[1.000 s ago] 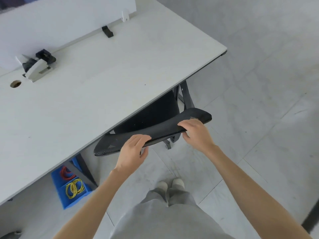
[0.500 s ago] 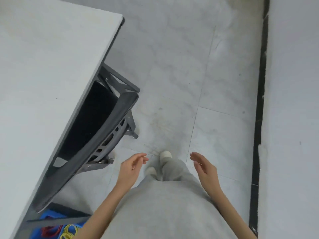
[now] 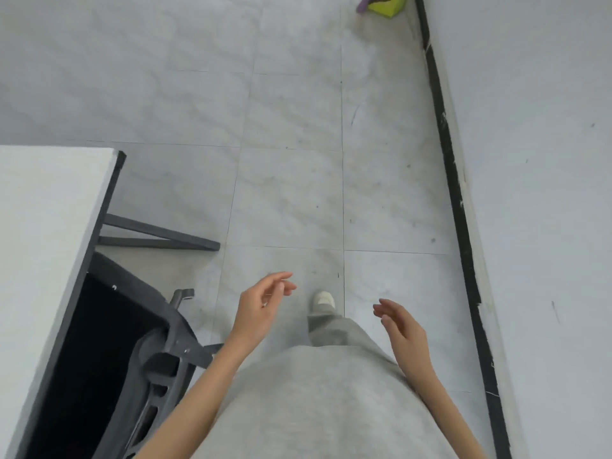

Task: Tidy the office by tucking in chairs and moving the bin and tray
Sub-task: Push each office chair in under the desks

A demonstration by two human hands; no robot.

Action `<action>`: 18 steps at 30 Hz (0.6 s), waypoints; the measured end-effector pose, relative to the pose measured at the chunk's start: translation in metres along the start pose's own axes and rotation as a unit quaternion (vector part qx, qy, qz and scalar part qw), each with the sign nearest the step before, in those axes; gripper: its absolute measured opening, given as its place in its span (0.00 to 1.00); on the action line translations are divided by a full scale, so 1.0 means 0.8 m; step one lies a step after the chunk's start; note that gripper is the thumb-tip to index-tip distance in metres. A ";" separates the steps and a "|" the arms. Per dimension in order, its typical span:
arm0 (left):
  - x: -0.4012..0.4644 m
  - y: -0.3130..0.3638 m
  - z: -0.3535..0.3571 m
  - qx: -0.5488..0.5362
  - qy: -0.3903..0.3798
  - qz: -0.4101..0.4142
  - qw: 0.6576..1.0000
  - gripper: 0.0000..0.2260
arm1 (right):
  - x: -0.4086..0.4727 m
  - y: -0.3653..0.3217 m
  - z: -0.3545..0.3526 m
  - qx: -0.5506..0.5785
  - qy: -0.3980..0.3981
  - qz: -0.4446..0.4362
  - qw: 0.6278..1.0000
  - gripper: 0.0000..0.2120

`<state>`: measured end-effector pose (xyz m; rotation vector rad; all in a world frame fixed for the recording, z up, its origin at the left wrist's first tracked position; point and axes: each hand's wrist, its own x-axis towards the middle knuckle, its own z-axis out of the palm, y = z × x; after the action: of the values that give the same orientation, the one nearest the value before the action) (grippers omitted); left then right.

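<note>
A black office chair [image 3: 142, 339] stands tucked under the white desk [image 3: 43, 233] at the lower left, its backrest just outside the desk edge. My left hand [image 3: 261, 306] hangs free to the right of the chair, fingers relaxed and holding nothing. My right hand [image 3: 402, 329] is also free over the floor, fingers loosely extended. A lime-green bin [image 3: 387, 5] with something purple at its side sits far ahead by the wall, cut off by the top edge.
Grey tiled floor [image 3: 291, 160] stretches ahead between the desk and a grey wall [image 3: 536, 160] on the right with a black skirting strip [image 3: 453, 180]. Dark desk leg bars [image 3: 155, 236] jut onto the floor. My shoe [image 3: 324, 301] steps forward.
Both hands have let go of the chair back and dropped to my sides. The view has turned right and moved forward along the aisle, bringing the green bin into sight.
</note>
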<state>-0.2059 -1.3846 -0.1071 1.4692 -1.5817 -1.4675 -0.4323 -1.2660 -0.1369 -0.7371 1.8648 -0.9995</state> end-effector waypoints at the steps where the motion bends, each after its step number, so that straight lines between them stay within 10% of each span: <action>1: 0.020 0.007 -0.003 0.000 0.017 -0.007 1.000 0.08 | 0.033 -0.026 -0.002 0.011 -0.010 -0.005 1.000 0.13; 18: 0.423 0.053 -0.121 -0.073 0.240 -0.100 0.963 0.14 | 0.523 -0.331 0.160 -0.062 -0.189 -0.100 0.975 0.14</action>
<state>-0.2262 -1.7374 -0.1369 1.7686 -1.0371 -1.1773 -0.4798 -1.7747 -0.1205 -1.1253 1.5501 -0.8013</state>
